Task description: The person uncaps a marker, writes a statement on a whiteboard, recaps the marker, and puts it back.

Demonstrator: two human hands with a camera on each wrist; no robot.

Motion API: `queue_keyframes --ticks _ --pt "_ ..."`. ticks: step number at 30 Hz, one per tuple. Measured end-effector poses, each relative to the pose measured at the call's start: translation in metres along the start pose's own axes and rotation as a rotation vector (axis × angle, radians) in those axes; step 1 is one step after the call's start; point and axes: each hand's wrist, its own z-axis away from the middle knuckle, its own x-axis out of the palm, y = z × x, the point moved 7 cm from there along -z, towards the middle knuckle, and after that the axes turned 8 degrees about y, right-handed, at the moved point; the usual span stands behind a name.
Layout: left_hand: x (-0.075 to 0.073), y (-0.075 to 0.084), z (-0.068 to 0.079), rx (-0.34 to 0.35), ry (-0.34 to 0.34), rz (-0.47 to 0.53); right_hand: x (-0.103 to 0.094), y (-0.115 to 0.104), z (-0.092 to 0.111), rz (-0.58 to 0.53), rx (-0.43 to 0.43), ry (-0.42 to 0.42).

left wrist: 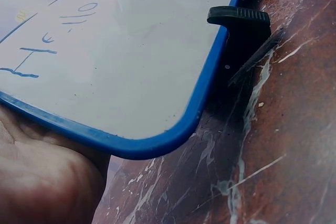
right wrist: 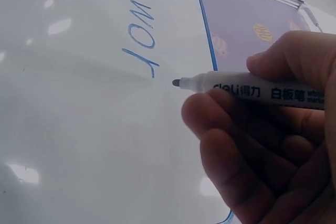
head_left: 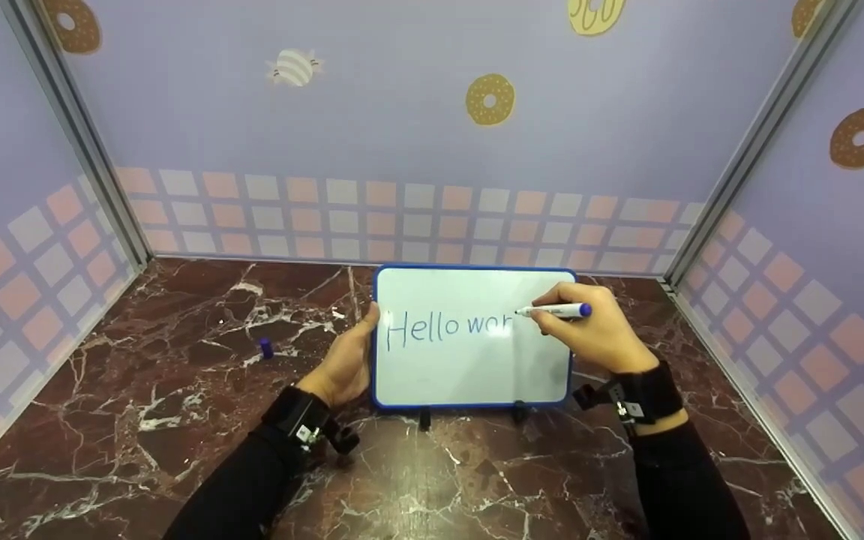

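A small whiteboard (head_left: 469, 375) with a blue frame leans upright on a black stand (left wrist: 244, 22), bearing the blue handwriting "Hello wor" (head_left: 447, 325). My left hand (head_left: 346, 360) holds the board's left edge, its thumb along the frame and its fingers hidden behind. In my right hand (head_left: 589, 330), thumb and fingers pinch a white whiteboard marker (right wrist: 236, 83) with a blue end. The marker's dark tip points at the board just past the "r", and in the right wrist view a small gap shows between the tip and that letter.
A blue marker cap (head_left: 265, 347) stands on the dark red marbled table (head_left: 177, 420), left of the board. Behind and at both sides rise purple wall panels (head_left: 402, 135) with pastel checks and doughnut pictures, joined by metal corner posts (head_left: 762, 142).
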Motion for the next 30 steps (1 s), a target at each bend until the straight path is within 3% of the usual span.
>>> queue_keyframes --ticks 15,22,30 --pt "-0.0011 0.0004 -0.0002 -0.006 0.018 0.004 0.0025 0.0038 0.0005 0.026 0.017 -0.008" --pt "0.0018 -0.0005 0.0010 -0.014 -0.023 0.014 0.0035 0.0032 0.0005 0.011 -0.013 -0.018" --pt "0.0019 -0.0001 0.0008 -0.013 -0.022 0.011 0.0032 0.0045 -0.0002 0.053 0.002 -0.029"
